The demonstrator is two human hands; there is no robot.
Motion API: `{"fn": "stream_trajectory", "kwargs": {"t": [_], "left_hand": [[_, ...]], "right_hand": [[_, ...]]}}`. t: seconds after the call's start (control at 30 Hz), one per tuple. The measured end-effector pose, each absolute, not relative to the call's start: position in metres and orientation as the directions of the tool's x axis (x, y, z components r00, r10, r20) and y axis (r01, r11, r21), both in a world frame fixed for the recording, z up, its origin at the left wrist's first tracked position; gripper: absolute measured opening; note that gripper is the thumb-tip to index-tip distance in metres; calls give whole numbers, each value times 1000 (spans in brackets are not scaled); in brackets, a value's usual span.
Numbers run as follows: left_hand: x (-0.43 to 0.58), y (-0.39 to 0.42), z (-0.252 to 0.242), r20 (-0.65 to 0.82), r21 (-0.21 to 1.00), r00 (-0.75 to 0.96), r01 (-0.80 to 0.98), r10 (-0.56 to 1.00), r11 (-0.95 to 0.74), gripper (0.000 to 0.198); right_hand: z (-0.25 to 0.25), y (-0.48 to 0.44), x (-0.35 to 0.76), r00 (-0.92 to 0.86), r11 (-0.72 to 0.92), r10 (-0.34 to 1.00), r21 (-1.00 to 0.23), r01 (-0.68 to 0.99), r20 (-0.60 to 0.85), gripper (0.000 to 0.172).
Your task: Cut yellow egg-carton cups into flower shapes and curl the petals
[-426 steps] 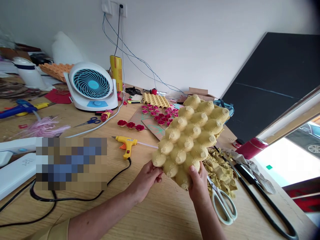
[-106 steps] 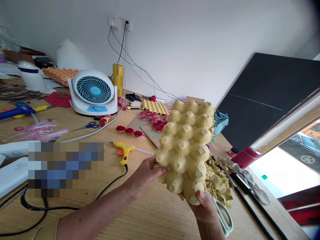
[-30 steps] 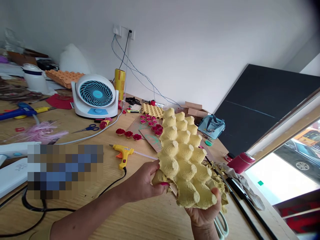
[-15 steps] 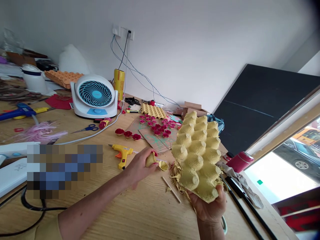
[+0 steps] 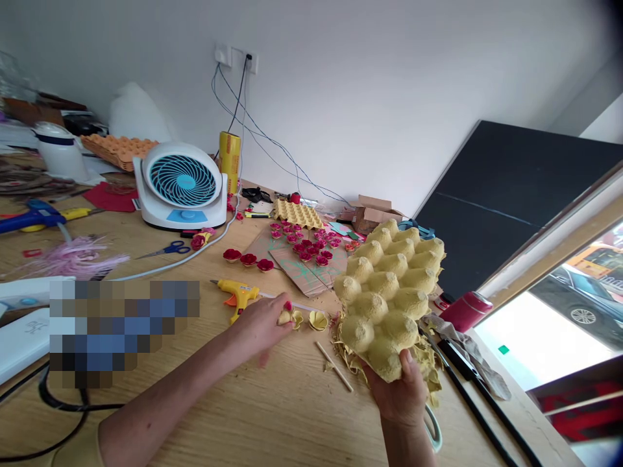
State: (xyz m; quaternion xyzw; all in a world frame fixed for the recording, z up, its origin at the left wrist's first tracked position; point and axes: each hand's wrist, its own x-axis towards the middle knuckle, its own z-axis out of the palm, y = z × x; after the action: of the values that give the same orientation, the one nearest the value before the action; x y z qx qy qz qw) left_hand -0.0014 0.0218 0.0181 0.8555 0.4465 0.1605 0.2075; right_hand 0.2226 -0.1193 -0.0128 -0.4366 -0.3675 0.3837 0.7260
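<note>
My left hand is closed, its fingertips pinching a small yellow egg-carton cup low over the table. A second cut cup, shaped like an open flower, sits just to the right of it. My right hand grips the near end of a yellow pulp egg tray, thumb on top, and holds it tilted with its bumps facing me. Yellow scraps lie under the tray, partly hidden by it. A thin wooden stick rests between my hands.
A yellow glue gun lies beyond my left hand. Red paper flowers stand in a row, with several more on cardboard. A fan and scissors are left; a red can and black rods are right.
My left hand has moved slightly left and down with the cup, which now sits lower beside the other cup. The egg tray has tilted and shifted a little to the right in my right hand.
</note>
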Motion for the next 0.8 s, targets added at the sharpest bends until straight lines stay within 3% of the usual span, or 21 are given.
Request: {"fn": "stream_trajectory", "kwargs": {"t": [0.17,0.3,0.57,0.63,0.7,0.8], "left_hand": [[-3,9,14,-6,455,651,677,759,-578,12],[1,4,5,-47,437,681,672,731,-598,14],[8,2,6,-35,423,681,673,731,-606,24],[8,1,12,46,491,689,615,723,-617,21],[9,0,15,127,662,707,462,695,-591,23],[14,-2,13,112,939,800,109,589,-325,52]], "right_hand": [[-11,-119,218,488,320,860,-904,-284,151,40],[-7,-119,212,497,307,860,-899,-313,120,43],[4,-118,205,396,320,892,-923,-212,218,47],[5,-118,204,376,304,898,-940,-155,229,47],[3,-117,203,375,288,897,-953,-98,233,47],[-4,-116,201,403,309,883,-944,-118,238,47]]}}
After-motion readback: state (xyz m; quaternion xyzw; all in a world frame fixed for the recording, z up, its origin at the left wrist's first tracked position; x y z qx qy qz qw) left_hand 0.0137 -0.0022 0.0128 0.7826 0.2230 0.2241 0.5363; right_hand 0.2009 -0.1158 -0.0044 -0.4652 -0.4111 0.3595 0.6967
